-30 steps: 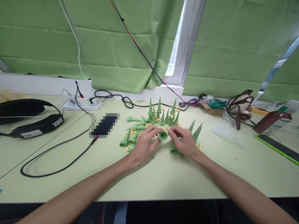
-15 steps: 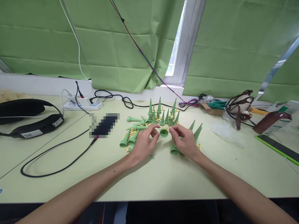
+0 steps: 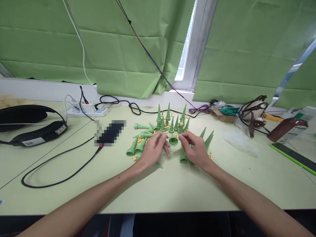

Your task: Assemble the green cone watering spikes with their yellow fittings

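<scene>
Between my hands a green cone-shaped part (image 3: 173,141) shows its round open end towards me. My right hand (image 3: 196,149) pinches it at its right side with thumb and forefinger. My left hand (image 3: 154,149) is just left of it, thumb and fingers apart, apparently holding nothing. Several green cones (image 3: 159,117) stand upright behind my hands. More green cones (image 3: 132,147) lie left of my left hand, among small yellow pieces (image 3: 141,143). Beside and partly behind my right hand are other green cones (image 3: 184,157).
At the left are a pixelated dark object (image 3: 111,132), a looping black cable (image 3: 61,186) and a black strap-like device (image 3: 39,135). A white power strip (image 3: 96,112) sits behind. Rightward are clear plastic (image 3: 240,141), a cardboard box (image 3: 223,115), a dark red bottle (image 3: 287,130) and a green-edged phone (image 3: 293,157).
My left hand has turned and its fingers have spread away from the green part's left side. My right hand stays almost in place with the part.
</scene>
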`<state>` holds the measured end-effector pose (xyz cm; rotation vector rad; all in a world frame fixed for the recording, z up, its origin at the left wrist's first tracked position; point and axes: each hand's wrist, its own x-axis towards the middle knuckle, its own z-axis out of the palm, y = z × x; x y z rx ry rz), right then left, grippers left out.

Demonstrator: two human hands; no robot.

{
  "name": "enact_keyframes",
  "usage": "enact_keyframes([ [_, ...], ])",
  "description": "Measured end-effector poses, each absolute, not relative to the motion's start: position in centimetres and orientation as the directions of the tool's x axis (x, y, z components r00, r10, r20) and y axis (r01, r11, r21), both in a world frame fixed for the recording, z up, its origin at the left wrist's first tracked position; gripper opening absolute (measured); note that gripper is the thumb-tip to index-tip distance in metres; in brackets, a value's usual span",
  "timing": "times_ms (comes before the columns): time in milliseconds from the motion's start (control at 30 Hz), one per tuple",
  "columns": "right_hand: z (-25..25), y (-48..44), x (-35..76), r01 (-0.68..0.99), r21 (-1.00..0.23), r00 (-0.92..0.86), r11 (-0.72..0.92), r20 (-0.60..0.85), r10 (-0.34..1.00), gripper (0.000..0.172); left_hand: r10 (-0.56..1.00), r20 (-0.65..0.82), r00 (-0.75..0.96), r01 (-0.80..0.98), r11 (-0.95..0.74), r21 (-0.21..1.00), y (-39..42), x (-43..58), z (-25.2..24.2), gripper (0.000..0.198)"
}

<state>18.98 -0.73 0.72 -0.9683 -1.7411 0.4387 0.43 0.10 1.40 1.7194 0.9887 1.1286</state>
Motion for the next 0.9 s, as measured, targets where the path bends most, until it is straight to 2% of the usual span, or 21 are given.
enact_keyframes([
  [100,0.71,-0.73,18.99,0.395,-0.685,-0.125,0.612,0.62,0.774,0.02,0.92,0.23,0.318,0.088,-0.27,0.959,0.34,0.46,1.33,0.045],
  [267,0.66,-0.75,19.0,0.388,-0.674,-0.157,0.629,0.624,0.765,0.019,0.896,0.116,0.429,0.091,-0.171,0.981,0.07,0.58,1.55,0.056],
  [533,0.56,-0.64,19.11,0.399,-0.654,-0.2,0.642,0.622,0.757,0.021,0.877,0.148,0.456,0.105,-0.219,0.97,-0.23,0.55,1.98,0.045],
  [700,0.64,-0.54,19.04,0.434,-0.613,-0.207,0.66,0.645,0.735,0.021,0.855,0.218,0.471,0.123,-0.308,0.943,-0.13,0.32,1.69,0.034],
  [900,0.65,-0.6,18.92,0.447,-0.594,-0.22,0.669,0.652,0.726,0.021,0.854,0.282,0.437,0.186,-0.392,0.901,-0.42,0.32,1.63,0.032],
])
